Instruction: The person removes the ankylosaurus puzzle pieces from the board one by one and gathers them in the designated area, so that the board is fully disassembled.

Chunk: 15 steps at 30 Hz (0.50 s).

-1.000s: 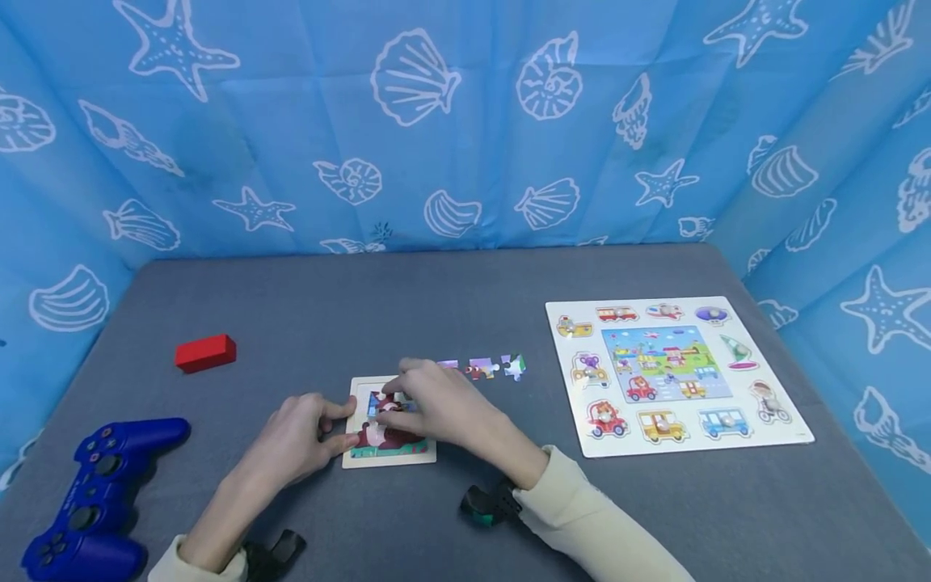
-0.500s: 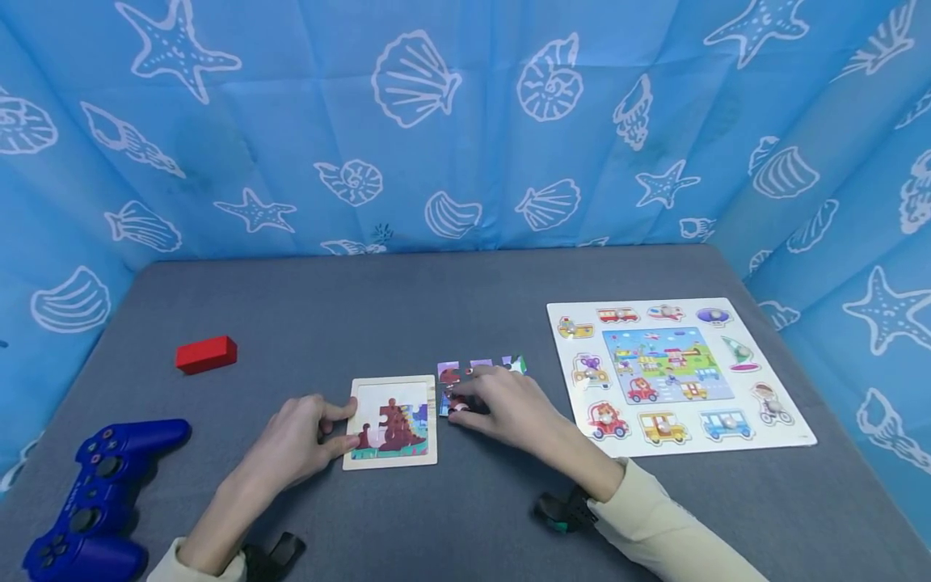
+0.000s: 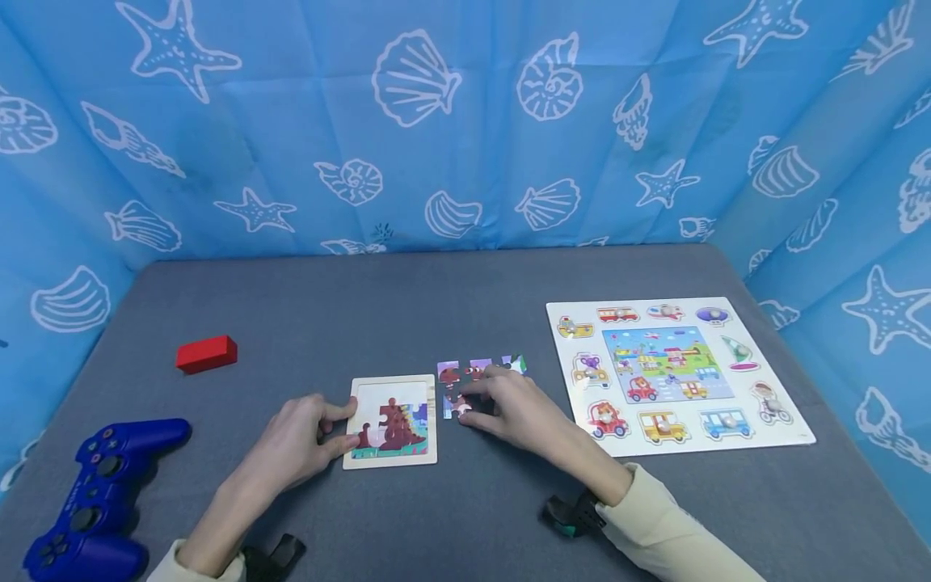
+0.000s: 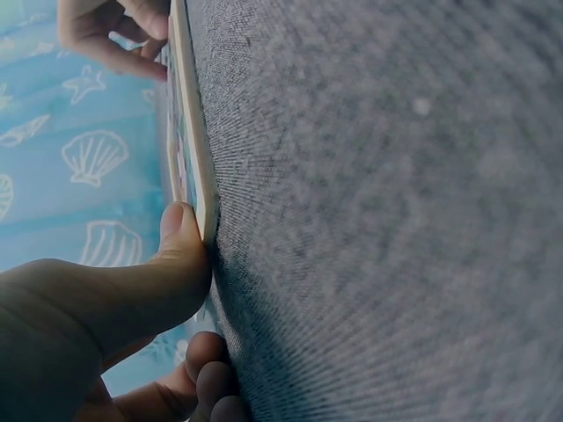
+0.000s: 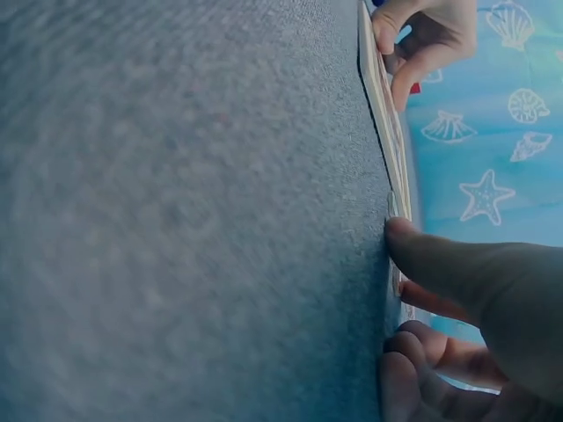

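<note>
A small wooden jigsaw puzzle tray (image 3: 393, 462) lies on the grey table, with dark red, green and blue pieces (image 3: 396, 428) in its lower and right part; its upper left shows bare white backing. At the tray's left edge my left hand (image 3: 301, 436) holds on with thumb and index finger. Just right of the tray lie several loose puzzle pieces (image 3: 448, 373) in close rows. Over these bends my right hand (image 3: 520, 408), thumb and fingers pinching at a jigsaw puzzle piece (image 3: 460, 406) nearest the tray and partly hiding others. The right wrist view shows the thumb (image 5: 418, 251) at the pieces' edge.
A white peg puzzle board (image 3: 676, 376) with vehicle pictures lies to the right. On the left are a red block (image 3: 207, 354) and a blue game controller (image 3: 102, 493). Behind the table hangs a blue seashell-print curtain (image 3: 480, 121).
My right hand has moved from over the tray to the loose pieces on its right, carrying a piece out of the tray's upper left. My left hand has stayed at the tray's edge.
</note>
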Available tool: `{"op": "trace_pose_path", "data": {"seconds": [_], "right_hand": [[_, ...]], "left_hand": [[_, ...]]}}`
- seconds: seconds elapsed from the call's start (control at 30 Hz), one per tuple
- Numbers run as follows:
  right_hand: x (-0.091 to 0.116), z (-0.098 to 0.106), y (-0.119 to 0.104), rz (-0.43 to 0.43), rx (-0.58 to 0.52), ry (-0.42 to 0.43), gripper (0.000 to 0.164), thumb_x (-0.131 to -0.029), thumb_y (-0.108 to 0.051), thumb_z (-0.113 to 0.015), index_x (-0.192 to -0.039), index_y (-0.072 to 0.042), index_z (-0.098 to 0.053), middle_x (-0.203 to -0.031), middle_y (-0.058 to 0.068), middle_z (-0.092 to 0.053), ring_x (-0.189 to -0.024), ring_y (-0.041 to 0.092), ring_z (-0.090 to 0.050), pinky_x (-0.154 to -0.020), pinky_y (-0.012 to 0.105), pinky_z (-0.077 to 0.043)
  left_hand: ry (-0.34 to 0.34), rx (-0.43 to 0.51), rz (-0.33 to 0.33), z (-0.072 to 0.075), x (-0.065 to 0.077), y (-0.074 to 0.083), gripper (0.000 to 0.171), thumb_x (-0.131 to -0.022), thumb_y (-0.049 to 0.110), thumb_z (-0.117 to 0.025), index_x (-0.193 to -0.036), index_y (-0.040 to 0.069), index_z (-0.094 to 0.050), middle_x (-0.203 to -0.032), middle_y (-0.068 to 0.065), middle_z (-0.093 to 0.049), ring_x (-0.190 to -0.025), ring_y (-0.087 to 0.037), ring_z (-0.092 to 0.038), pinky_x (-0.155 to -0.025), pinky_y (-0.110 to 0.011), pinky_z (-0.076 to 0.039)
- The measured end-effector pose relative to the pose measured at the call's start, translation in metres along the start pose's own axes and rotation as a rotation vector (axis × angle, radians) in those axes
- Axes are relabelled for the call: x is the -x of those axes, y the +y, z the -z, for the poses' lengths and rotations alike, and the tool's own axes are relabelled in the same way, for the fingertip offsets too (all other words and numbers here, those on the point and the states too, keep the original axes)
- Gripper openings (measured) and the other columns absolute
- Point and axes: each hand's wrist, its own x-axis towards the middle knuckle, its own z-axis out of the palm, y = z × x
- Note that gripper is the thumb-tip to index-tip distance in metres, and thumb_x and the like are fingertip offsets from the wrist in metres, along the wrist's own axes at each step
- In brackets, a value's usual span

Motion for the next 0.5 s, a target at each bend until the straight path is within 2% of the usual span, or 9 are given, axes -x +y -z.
{"op": "trace_pose_path", "data": {"seconds": [0.33,0.43,0.5], "right_hand": [[0.0008,-0.0032,-0.0013,-0.013,-0.023,0.005,0.030,-0.090,-0.026,-0.080,-0.113,-0.007,-0.079,-0.091,0.004,-0.067,-0.069,0.004,-0.041,-0.058,0.018,-0.032],[0.0006,-0.0039,-0.0018,-0.020,-0.021,0.005,0.031,-0.089,-0.026,-0.080,-0.114,-0.007,-0.079,-0.092,0.004,-0.068,-0.069,0.005,-0.042,-0.057,0.018,-0.032],[0.0009,-0.0036,-0.0030,-0.026,-0.009,0.007,0.033,-0.089,-0.027,-0.080,-0.115,-0.007,-0.078,-0.095,0.005,-0.070,-0.072,0.007,-0.048,-0.059,0.020,-0.036]], "left_hand": [[-0.005,-0.007,0.006,-0.0003,-0.0003,-0.0007,0.049,-0.083,0.021,-0.086,-0.128,0.007,-0.071,-0.079,-0.001,-0.057,-0.070,-0.012,-0.046,-0.056,-0.025,-0.033],[-0.005,-0.007,0.008,0.0004,-0.0001,-0.0004,0.049,-0.083,0.020,-0.086,-0.128,0.007,-0.071,-0.078,-0.001,-0.056,-0.069,-0.012,-0.046,-0.056,-0.024,-0.033],[-0.003,-0.007,0.004,0.0005,-0.0001,-0.0002,0.049,-0.083,0.020,-0.086,-0.128,0.007,-0.071,-0.078,-0.001,-0.057,-0.069,-0.012,-0.046,-0.056,-0.024,-0.034]]}}
